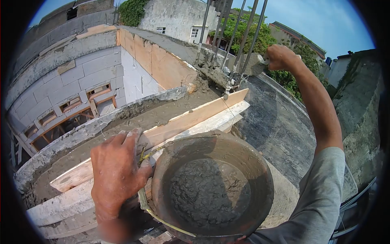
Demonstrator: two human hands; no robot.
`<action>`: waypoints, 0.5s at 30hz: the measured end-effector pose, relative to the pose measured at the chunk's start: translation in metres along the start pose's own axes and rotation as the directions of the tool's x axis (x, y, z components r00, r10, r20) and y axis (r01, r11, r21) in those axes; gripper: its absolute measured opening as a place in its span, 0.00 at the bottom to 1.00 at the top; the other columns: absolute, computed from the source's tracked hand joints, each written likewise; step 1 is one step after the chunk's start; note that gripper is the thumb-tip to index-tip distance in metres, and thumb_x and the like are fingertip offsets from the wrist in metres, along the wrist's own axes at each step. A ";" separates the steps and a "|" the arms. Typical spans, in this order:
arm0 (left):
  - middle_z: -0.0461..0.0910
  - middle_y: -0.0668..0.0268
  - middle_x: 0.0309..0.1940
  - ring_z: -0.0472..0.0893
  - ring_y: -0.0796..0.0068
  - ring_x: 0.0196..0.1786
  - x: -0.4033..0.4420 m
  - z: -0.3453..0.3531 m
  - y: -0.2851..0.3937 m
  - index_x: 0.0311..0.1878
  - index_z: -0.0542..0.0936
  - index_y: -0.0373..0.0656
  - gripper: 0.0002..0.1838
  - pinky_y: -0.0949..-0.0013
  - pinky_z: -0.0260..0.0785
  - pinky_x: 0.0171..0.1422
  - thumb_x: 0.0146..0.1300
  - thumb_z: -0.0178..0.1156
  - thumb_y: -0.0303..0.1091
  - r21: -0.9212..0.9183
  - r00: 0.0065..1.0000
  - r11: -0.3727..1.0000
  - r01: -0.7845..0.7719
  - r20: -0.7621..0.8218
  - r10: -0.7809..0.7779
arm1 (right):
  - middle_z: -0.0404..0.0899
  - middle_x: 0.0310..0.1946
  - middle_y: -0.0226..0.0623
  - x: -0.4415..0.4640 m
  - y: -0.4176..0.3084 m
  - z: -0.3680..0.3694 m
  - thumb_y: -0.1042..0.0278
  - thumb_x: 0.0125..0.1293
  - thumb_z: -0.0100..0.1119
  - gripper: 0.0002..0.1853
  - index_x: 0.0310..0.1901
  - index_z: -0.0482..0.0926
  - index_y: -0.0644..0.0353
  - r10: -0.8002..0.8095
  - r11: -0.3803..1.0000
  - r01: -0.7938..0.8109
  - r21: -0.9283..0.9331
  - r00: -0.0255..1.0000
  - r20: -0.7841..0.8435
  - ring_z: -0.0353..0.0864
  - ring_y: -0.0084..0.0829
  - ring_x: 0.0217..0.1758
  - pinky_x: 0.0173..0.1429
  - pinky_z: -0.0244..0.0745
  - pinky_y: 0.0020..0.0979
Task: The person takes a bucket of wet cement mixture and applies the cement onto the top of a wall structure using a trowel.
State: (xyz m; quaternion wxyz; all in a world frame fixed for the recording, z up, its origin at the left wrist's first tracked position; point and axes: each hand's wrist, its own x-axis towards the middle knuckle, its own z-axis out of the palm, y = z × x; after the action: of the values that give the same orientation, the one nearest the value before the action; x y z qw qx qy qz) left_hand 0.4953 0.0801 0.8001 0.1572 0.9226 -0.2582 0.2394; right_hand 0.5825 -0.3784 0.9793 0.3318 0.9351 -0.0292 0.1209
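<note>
My right hand [283, 57] is raised at the upper right, closed around the handle of a trowel. The trowel's mortar-coated blade [254, 65] is beside the upright steel rebars [243, 42]. My left hand [118, 173] is at the lower left, its fingers curled over by the wooden board and its thumb against the bucket's rope-like handle [143, 199]. Close to that hand stands a round bucket [262, 179], its wall smeared with grey. Wet mortar [199, 191] covers its bottom, partly in shadow.
A plank form [195, 116] edges a channel of wet concrete [150, 110] along the wall top. To the left is a drop into a room with block walls [81, 73]. A dark sloping surface [280, 118] lies right of the rebars. Cables [353, 199] run at lower right.
</note>
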 end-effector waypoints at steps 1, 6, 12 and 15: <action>0.80 0.53 0.32 0.81 0.51 0.38 0.000 0.000 0.000 0.51 0.81 0.35 0.33 0.54 0.72 0.41 0.39 0.71 0.40 -0.005 1.000 1.000 -0.007 -0.005 0.007 | 0.80 0.23 0.50 -0.002 0.004 -0.002 0.71 0.40 0.59 0.07 0.24 0.81 0.62 0.033 0.999 -0.034 0.017 0.998 0.047 0.82 0.52 0.32 0.37 0.77 0.49; 0.80 0.53 0.32 0.81 0.50 0.38 0.000 -0.002 -0.001 0.51 0.81 0.35 0.32 0.55 0.72 0.41 0.39 0.71 0.39 -0.016 1.000 1.000 -0.013 -0.005 0.013 | 0.82 0.27 0.48 -0.026 0.017 -0.007 0.70 0.45 0.59 0.08 0.30 0.81 0.60 0.074 0.997 -0.076 -0.025 0.994 -0.075 0.83 0.49 0.35 0.39 0.79 0.47; 0.80 0.53 0.33 0.81 0.51 0.37 0.000 -0.003 0.000 0.51 0.80 0.35 0.30 0.55 0.72 0.41 0.41 0.72 0.39 -0.043 1.000 0.999 -0.017 -0.019 0.016 | 0.83 0.31 0.47 -0.064 0.053 0.011 0.71 0.53 0.58 0.10 0.38 0.81 0.57 0.280 0.924 -0.345 -0.166 0.905 -0.320 0.83 0.50 0.37 0.42 0.77 0.49; 0.80 0.53 0.33 0.82 0.51 0.36 -0.001 -0.004 -0.002 0.50 0.80 0.34 0.29 0.55 0.72 0.40 0.43 0.72 0.39 -0.065 0.999 0.997 -0.033 -0.010 0.032 | 0.83 0.32 0.47 -0.096 0.041 -0.024 0.70 0.55 0.58 0.11 0.41 0.81 0.56 0.427 0.863 -0.474 -0.174 0.869 -0.250 0.83 0.51 0.39 0.44 0.77 0.50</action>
State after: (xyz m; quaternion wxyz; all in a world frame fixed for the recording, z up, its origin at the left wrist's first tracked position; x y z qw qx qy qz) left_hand 0.4948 0.0836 0.8025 0.1847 0.9115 -0.2803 0.2377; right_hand 0.4790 -0.3979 0.9990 0.4013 0.8399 -0.2277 0.2859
